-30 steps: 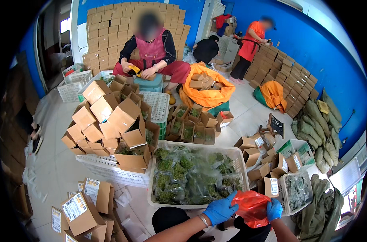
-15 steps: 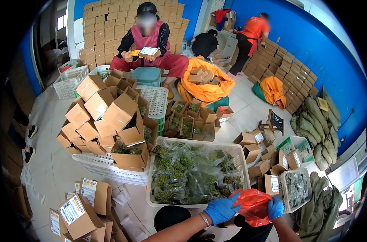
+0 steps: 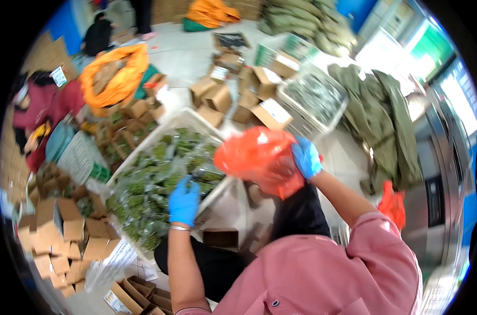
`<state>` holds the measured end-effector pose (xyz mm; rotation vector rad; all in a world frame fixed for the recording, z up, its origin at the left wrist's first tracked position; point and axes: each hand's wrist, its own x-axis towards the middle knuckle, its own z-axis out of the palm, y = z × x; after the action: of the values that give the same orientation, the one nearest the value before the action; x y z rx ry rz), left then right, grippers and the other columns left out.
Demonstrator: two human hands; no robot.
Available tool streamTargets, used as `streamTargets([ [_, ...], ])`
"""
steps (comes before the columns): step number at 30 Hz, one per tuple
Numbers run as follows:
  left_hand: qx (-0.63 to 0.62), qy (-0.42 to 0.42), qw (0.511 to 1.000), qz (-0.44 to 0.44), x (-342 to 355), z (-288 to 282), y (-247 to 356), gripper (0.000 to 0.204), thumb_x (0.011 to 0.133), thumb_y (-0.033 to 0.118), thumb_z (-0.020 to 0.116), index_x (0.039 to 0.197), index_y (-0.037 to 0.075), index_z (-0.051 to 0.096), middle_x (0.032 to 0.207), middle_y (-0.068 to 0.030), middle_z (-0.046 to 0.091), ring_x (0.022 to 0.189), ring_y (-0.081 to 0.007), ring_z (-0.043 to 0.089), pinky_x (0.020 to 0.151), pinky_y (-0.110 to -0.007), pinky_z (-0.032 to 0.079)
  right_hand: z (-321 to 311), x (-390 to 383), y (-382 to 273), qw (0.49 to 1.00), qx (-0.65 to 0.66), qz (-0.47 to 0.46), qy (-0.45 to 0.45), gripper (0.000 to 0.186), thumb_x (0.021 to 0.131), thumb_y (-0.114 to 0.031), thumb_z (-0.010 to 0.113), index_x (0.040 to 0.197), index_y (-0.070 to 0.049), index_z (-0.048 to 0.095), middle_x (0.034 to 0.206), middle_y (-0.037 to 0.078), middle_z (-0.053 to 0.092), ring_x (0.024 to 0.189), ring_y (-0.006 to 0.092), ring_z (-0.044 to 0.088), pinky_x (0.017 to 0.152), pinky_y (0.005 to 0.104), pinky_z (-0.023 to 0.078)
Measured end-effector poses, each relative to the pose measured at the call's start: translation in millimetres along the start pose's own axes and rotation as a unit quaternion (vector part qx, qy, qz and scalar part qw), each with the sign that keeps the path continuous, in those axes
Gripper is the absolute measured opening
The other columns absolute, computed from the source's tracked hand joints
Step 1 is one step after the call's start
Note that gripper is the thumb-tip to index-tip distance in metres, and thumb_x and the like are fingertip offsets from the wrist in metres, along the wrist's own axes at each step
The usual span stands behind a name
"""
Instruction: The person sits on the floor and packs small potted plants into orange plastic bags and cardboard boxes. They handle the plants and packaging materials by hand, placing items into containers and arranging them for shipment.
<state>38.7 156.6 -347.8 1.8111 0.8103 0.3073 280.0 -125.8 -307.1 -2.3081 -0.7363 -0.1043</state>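
Note:
My left hand (image 3: 184,202), in a blue glove, is in the white crate (image 3: 144,163), its fingers bent onto a clear bag of green plants (image 3: 180,152). My right hand (image 3: 305,157), also gloved, grips a red plastic bag (image 3: 256,157) by its side, above the crate's right edge. Open cardboard boxes (image 3: 60,231) are piled left of the crate.
More boxes (image 3: 217,100) and a crate of silvery packets (image 3: 312,97) lie ahead. Orange sacks (image 3: 107,73), olive cloth (image 3: 385,126) and a steel appliance (image 3: 440,199) surround the area. Co-workers (image 3: 44,105) are at the left and back (image 3: 97,37).
My left hand has let go of the red bag and moved left into the crate of greens. My right hand has raised the bag. The view has swung downward and rightward.

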Motion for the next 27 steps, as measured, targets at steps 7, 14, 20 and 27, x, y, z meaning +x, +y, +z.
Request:
streamTargets([
  [7,-0.036,-0.002,0.997,-0.069,0.9,22.6,-28.6,0.04,0.088,0.015,0.058,0.125,0.001,0.054,0.077,-0.0037,0.06,0.063,-0.0094,0.05,0.057,-0.026,0.043,-74.2,-6.8,49.9,0.867,0.445,0.206,0.091,0.026,0.088,-0.011,0.055,0.107,0.005,0.062,0.09,0.006,0.065,0.078,0.0106,0.058,0.07,0.0271,0.048],
  [14,0.075,0.055,0.996,0.009,-3.5,30.3,-34.4,0.039,0.091,0.01,0.053,0.129,0.002,0.051,0.094,-0.0114,0.064,0.073,-0.0127,0.057,0.066,-0.029,0.047,-128.8,-18.8,158.1,0.913,0.274,0.257,0.16,0.026,0.082,-0.016,0.062,0.097,0.005,0.066,0.081,0.008,0.066,0.07,0.0134,0.058,0.064,0.0303,0.049],
  [20,0.095,0.086,0.991,0.039,-3.0,34.3,-20.5,0.044,0.088,0.013,0.058,0.13,0.004,0.05,0.098,-0.0111,0.063,0.08,-0.0128,0.057,0.075,-0.028,0.049,-183.1,-37.3,185.6,0.848,0.385,0.298,0.209,0.026,0.082,-0.011,0.061,0.102,0.006,0.063,0.088,0.01,0.065,0.074,0.0167,0.062,0.069,0.0303,0.05],
  [27,-0.276,-0.085,0.957,0.029,-32.2,32.7,21.4,0.07,0.082,0.018,0.068,0.142,0.008,0.033,0.127,-0.0106,0.05,0.099,-0.014,0.054,0.082,-0.031,0.049,-71.8,5.2,-21.9,0.964,0.26,0.05,-0.032,0.03,0.08,-0.011,0.065,0.105,0.005,0.062,0.087,0.008,0.065,0.078,0.013,0.059,0.074,0.0279,0.048],
])
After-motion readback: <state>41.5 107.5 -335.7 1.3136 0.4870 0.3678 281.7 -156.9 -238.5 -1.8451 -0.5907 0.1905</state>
